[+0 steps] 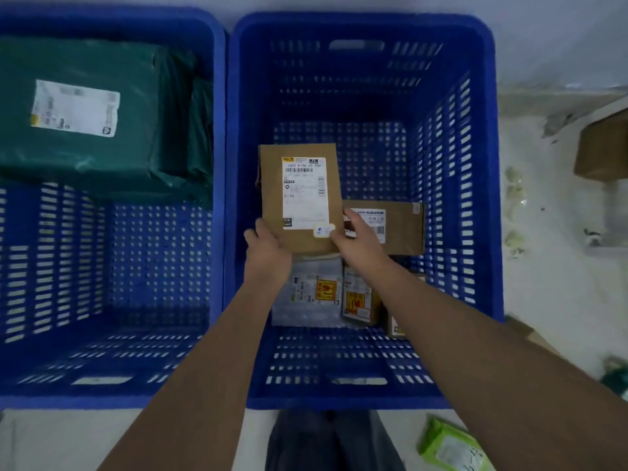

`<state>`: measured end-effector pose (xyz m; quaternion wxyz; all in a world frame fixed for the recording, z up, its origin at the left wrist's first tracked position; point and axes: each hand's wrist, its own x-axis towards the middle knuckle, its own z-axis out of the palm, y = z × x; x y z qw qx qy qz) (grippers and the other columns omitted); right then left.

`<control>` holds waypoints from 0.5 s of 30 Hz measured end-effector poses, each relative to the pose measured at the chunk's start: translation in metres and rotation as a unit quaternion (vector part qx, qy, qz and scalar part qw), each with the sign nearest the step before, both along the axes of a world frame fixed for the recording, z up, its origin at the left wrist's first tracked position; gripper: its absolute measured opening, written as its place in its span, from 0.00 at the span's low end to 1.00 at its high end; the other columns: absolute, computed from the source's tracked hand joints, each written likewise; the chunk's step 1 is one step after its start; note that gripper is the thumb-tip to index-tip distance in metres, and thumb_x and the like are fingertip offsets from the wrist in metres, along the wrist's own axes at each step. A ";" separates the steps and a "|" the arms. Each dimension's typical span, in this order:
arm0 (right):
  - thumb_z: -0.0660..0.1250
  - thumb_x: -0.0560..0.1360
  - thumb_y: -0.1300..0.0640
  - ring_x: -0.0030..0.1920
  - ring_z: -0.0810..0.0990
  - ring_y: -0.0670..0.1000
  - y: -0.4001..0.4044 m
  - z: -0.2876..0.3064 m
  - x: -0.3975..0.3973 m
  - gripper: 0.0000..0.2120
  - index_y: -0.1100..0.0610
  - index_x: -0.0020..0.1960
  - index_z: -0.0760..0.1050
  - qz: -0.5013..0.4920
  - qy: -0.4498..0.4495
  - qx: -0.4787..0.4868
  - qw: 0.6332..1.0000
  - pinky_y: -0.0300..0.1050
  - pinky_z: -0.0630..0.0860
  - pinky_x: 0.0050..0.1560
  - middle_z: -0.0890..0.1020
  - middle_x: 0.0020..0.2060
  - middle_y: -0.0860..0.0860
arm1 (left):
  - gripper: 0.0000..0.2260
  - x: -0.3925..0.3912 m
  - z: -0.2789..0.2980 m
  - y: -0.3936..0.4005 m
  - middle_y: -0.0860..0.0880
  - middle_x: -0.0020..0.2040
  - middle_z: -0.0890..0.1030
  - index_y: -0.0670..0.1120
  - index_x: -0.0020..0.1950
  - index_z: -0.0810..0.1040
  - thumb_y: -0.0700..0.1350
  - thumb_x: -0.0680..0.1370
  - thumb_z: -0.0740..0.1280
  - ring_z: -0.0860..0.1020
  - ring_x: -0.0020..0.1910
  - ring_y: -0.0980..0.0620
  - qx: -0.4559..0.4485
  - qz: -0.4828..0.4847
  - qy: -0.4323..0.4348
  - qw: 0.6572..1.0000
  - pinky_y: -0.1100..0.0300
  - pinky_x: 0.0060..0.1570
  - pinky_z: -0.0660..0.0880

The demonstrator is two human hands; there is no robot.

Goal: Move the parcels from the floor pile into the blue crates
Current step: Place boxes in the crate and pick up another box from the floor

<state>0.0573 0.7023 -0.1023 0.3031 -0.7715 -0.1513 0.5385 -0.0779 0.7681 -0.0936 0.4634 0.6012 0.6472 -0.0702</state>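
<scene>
**Holding a cardboard parcel over the right blue crate**

Both hands grip one flat cardboard parcel (pixel 300 198) by its near end, the left hand (pixel 266 253) at its left corner and the right hand (pixel 360 239) at its right, inside the right blue crate (pixel 475 198). Beneath lie a brown box (pixel 401 229) and a bubble-wrapped packet (pixel 306 294). The left blue crate (pixel 102 300) holds a green bagged parcel (pixel 85 110). A light green packet (pixel 452 447) lies on the floor.
</scene>
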 end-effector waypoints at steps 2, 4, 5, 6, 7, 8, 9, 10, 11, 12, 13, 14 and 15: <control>0.63 0.78 0.61 0.62 0.72 0.47 0.005 -0.015 -0.002 0.26 0.51 0.74 0.61 0.016 -0.005 0.005 1.000 0.41 0.67 0.66 0.73 0.67 0.50 | 0.23 -0.001 -0.013 0.006 0.38 0.71 0.60 0.40 0.76 0.52 0.37 0.81 0.53 0.71 0.60 0.41 0.001 -0.022 0.023 0.999 0.50 0.56 0.72; 0.63 0.77 0.62 0.59 0.72 0.45 0.009 -0.031 -0.005 0.27 0.51 0.74 0.61 0.015 -0.019 0.002 1.000 0.39 0.67 0.63 0.74 0.66 0.51 | 0.26 -0.002 -0.027 0.009 0.37 0.75 0.57 0.40 0.77 0.49 0.35 0.80 0.54 0.68 0.67 0.41 -0.004 -0.050 0.052 0.997 0.51 0.59 0.70; 0.64 0.77 0.62 0.61 0.72 0.46 0.010 -0.038 -0.007 0.27 0.52 0.74 0.61 0.005 -0.026 -0.003 1.000 0.39 0.67 0.64 0.74 0.66 0.51 | 0.29 -0.002 -0.033 0.009 0.38 0.76 0.54 0.40 0.77 0.46 0.33 0.79 0.55 0.66 0.70 0.42 -0.001 -0.074 0.076 0.994 0.53 0.61 0.70; 0.64 0.76 0.63 0.63 0.72 0.48 0.011 -0.044 -0.009 0.28 0.53 0.74 0.61 -0.004 -0.031 -0.007 0.999 0.41 0.67 0.66 0.74 0.67 0.51 | 0.31 -0.002 -0.039 0.008 0.40 0.77 0.52 0.40 0.77 0.43 0.33 0.79 0.55 0.65 0.70 0.43 0.009 -0.105 0.107 0.989 0.54 0.61 0.70; 0.65 0.76 0.63 0.65 0.72 0.49 0.010 -0.050 -0.011 0.28 0.54 0.74 0.61 -0.010 -0.038 -0.011 0.999 0.41 0.67 0.66 0.74 0.67 0.52 | 0.31 -0.002 -0.045 0.007 0.40 0.77 0.52 0.40 0.77 0.42 0.33 0.79 0.56 0.68 0.68 0.42 0.028 -0.138 0.141 0.980 0.54 0.60 0.71; 0.65 0.76 0.63 0.65 0.72 0.50 0.010 -0.055 -0.013 0.29 0.54 0.74 0.61 -0.013 -0.047 -0.015 0.999 0.40 0.67 0.65 0.74 0.66 0.52 | 0.31 0.000 -0.049 0.005 0.40 0.76 0.54 0.39 0.77 0.42 0.35 0.79 0.57 0.72 0.64 0.42 0.054 -0.171 0.175 0.968 0.53 0.55 0.73; 0.66 0.75 0.63 0.65 0.73 0.50 0.009 -0.059 -0.014 0.29 0.54 0.74 0.61 -0.015 -0.056 -0.020 0.998 0.38 0.67 0.63 0.74 0.66 0.52 | 0.31 0.000 -0.053 0.003 0.39 0.75 0.56 0.38 0.77 0.43 0.36 0.80 0.57 0.75 0.59 0.42 0.083 -0.202 0.207 0.954 0.53 0.48 0.73; 0.66 0.75 0.63 0.64 0.74 0.51 0.009 -0.063 -0.016 0.29 0.54 0.73 0.62 -0.015 -0.067 -0.025 0.997 0.37 0.67 0.60 0.75 0.65 0.52 | 0.30 0.001 -0.056 0.000 0.39 0.74 0.58 0.37 0.77 0.45 0.37 0.80 0.57 0.76 0.56 0.43 0.109 -0.233 0.233 0.938 0.54 0.42 0.71; 0.67 0.75 0.63 0.64 0.74 0.51 0.008 -0.065 -0.018 0.29 0.54 0.73 0.62 -0.012 -0.079 -0.031 0.996 0.37 0.68 0.60 0.75 0.65 0.52 | 0.29 0.001 -0.060 -0.003 0.38 0.72 0.59 0.37 0.76 0.46 0.37 0.80 0.56 0.76 0.55 0.43 0.129 -0.259 0.254 0.923 0.55 0.38 0.68; 0.67 0.75 0.63 0.64 0.74 0.52 0.008 -0.067 -0.019 0.29 0.54 0.73 0.62 -0.008 -0.088 -0.034 0.995 0.39 0.68 0.63 0.75 0.65 0.52 | 0.28 0.002 -0.063 -0.005 0.38 0.72 0.60 0.36 0.76 0.46 0.37 0.80 0.56 0.75 0.56 0.44 0.142 -0.279 0.272 0.910 0.55 0.36 0.66; 0.67 0.75 0.62 0.65 0.74 0.52 0.008 -0.068 -0.019 0.29 0.54 0.73 0.62 -0.007 -0.093 -0.036 0.995 0.42 0.68 0.65 0.75 0.66 0.53 | 0.27 0.003 -0.065 -0.006 0.38 0.71 0.60 0.35 0.75 0.46 0.38 0.80 0.55 0.74 0.57 0.44 0.150 -0.293 0.288 0.899 0.55 0.35 0.65; 0.68 0.75 0.62 0.65 0.73 0.53 0.008 -0.069 -0.019 0.30 0.54 0.73 0.62 -0.006 -0.094 -0.036 0.995 0.45 0.69 0.67 0.74 0.66 0.53 | 0.27 0.005 -0.066 -0.007 0.38 0.71 0.60 0.34 0.75 0.46 0.38 0.80 0.56 0.74 0.58 0.45 0.156 -0.305 0.303 0.889 0.55 0.34 0.64; 0.68 0.75 0.61 0.66 0.72 0.53 0.007 -0.069 -0.018 0.30 0.54 0.74 0.62 -0.005 -0.094 -0.035 0.995 0.46 0.69 0.68 0.74 0.67 0.53 | 0.28 0.006 -0.067 -0.007 0.38 0.71 0.60 0.34 0.75 0.46 0.39 0.80 0.56 0.73 0.58 0.45 0.162 -0.315 0.316 0.880 0.55 0.33 0.65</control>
